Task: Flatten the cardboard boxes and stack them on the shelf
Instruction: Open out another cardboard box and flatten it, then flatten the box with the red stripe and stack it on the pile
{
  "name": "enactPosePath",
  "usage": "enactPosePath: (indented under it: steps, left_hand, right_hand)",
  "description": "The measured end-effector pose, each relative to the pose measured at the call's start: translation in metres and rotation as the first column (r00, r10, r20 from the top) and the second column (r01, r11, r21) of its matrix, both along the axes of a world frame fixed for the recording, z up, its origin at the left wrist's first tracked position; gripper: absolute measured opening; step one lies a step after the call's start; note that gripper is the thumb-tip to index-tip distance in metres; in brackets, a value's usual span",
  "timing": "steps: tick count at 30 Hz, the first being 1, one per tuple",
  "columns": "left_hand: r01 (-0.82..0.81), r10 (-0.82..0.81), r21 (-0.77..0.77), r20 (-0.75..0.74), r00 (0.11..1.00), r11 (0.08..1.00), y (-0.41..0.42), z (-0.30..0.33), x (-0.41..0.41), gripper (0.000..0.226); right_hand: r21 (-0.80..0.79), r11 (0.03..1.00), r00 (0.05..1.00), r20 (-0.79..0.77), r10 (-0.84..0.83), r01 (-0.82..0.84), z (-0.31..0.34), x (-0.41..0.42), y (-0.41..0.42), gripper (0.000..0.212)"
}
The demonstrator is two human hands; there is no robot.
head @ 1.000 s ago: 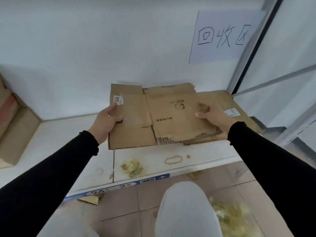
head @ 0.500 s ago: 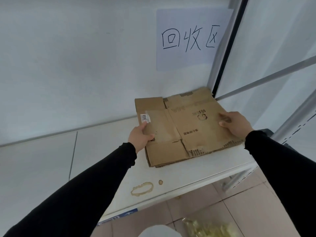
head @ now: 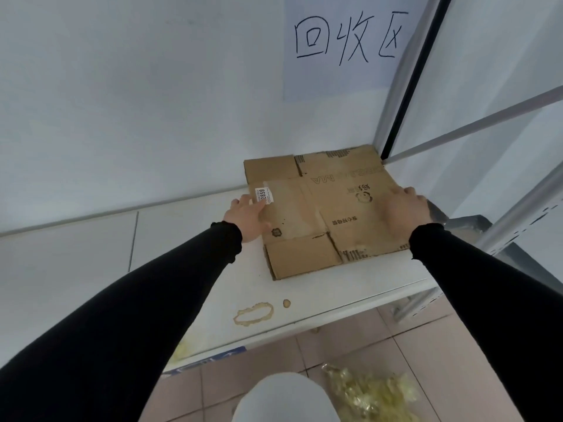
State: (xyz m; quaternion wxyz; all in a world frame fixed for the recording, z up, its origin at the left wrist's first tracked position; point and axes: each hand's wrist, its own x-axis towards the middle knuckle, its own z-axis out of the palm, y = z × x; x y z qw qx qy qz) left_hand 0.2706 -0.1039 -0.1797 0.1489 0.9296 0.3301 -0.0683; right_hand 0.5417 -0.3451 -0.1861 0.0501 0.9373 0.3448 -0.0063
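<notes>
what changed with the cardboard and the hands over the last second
The flattened cardboard was carried right into the shelf's back corner and now lies flat on the cardboard already there. The left hand, which gripped its left edge, now rests with straighter fingers at that edge by the white label. The right hand lies flat on the right side. Both hands stayed on the cardboard; the wall sign is unchanged.

Paper sign (head: 344,47) on the wall reads 回收区; white sticker (head: 263,195) on the flattened box (head: 323,208) reads 2859

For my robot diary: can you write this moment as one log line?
step: stacking | flattened box: flat on shelf | left hand: resting on box | right hand: pressing box
</notes>
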Motion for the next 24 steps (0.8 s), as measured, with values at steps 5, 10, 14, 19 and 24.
enactPosePath:
  steps: [5,10,14,19,24]
  left_hand:
    - [0.007,-0.017,0.096,0.109,0.994,0.995,0.015,0.036,-0.066,0.069]
    - [-0.082,0.054,0.132,0.200,0.978,0.988,0.033,0.073,-0.179,0.069]
    - [-0.175,0.121,0.191,0.263,0.957,0.966,0.047,0.100,-0.287,0.069]
    - [-0.309,0.205,0.272,0.349,0.914,0.911,0.060,0.123,-0.418,0.066]
    - [-0.422,0.262,0.402,0.395,0.881,0.812,0.081,0.134,-0.533,0.066]
  right_hand:
    - [0.117,0.952,0.958,-0.026,0.287,-0.282,0.040,-0.097,0.048,0.045]
    - [0.248,0.807,0.832,-0.011,0.555,-0.536,0.084,-0.207,0.113,0.045]
    - [0.339,0.669,0.720,0.036,0.693,-0.661,0.112,-0.303,0.172,0.042]
    - [0.413,0.465,0.544,0.089,0.835,-0.783,0.138,-0.428,0.244,0.040]
    - [0.508,0.320,0.394,0.043,0.918,-0.800,0.154,-0.548,0.301,0.048]
